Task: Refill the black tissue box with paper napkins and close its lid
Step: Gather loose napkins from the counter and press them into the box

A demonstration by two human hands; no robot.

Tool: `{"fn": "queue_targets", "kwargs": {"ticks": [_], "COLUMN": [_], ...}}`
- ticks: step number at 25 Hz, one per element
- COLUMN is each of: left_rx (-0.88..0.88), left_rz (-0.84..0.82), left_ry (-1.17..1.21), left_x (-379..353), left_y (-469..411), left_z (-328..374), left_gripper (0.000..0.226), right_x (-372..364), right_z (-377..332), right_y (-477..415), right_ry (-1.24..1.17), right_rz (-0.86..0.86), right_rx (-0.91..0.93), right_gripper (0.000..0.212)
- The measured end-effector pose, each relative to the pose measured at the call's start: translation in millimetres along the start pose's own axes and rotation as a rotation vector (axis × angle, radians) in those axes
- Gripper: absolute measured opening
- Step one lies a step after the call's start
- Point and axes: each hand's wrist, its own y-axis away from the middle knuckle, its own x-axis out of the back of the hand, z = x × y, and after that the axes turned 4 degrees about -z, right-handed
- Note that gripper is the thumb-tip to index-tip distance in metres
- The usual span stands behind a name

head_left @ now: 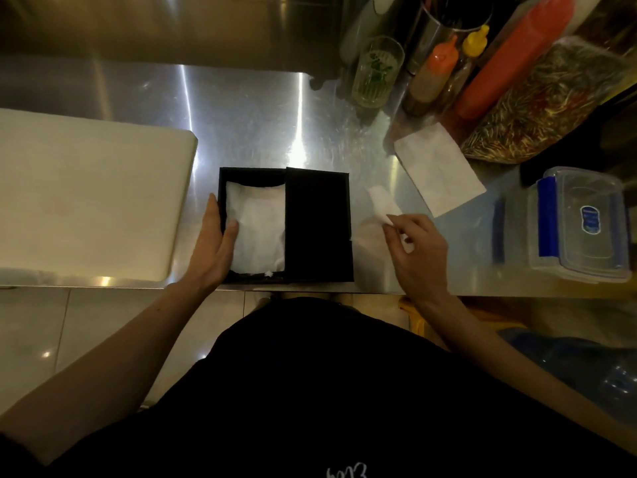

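Observation:
The black tissue box (224, 174) sits at the front edge of the steel counter, with white paper napkins (256, 225) inside its left part. Its black lid (319, 225) covers the right half of the box. My left hand (215, 243) rests on the box's left wall, thumb pressing on the napkins. To the right of the box, my right hand (418, 253) pinches a small white napkin (382, 205) above the counter. A clear plastic wrapper (370, 243) lies under that hand.
A white cutting board (86, 198) lies left of the box. A flat white napkin pack (439, 169) lies at the right. Behind it stand sauce bottles (437, 70), a glass (375, 72) and a bag of chillies (548, 105). A clear lidded container (582, 225) sits far right.

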Motion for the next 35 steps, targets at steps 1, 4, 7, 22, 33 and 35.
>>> {"fn": "queue_targets", "kwargs": {"ticks": [1, 4, 7, 22, 33, 35], "left_rx": [-0.034, -0.114, -0.148, -0.110, -0.135, -0.138], "left_rz": [-0.008, 0.000, 0.038, -0.067, -0.002, 0.001], "left_ry": [-0.052, -0.246, -0.329, -0.807, -0.880, -0.872], "left_x": [2.9, 15.4, 30.4, 72.6, 71.1, 70.2], "left_y": [0.3, -1.3, -4.4, -30.6, -29.9, -30.4], "left_z": [-2.0, -13.1, -18.2, -93.5, -94.2, -95.1], "left_gripper": [0.072, 0.073, 0.068, 0.065, 0.063, 0.063], "right_x": [-8.0, -38.8, -72.8, -188.1, -181.1, -183.2], "right_z": [-19.9, -72.3, -108.4, -128.0, -145.0, -142.4], "right_y": [-5.0, -17.4, -24.1, -22.9, -23.3, -25.3], "right_ry": [-0.032, -0.080, -0.053, 0.728, 0.591, 0.607], "right_rz": [0.002, -0.041, -0.147, -0.642, -0.603, -0.675], "right_rx": [0.041, 0.088, 0.091, 0.190, 0.206, 0.183], "right_gripper": [0.019, 0.019, 0.022, 0.062, 0.057, 0.054]}}
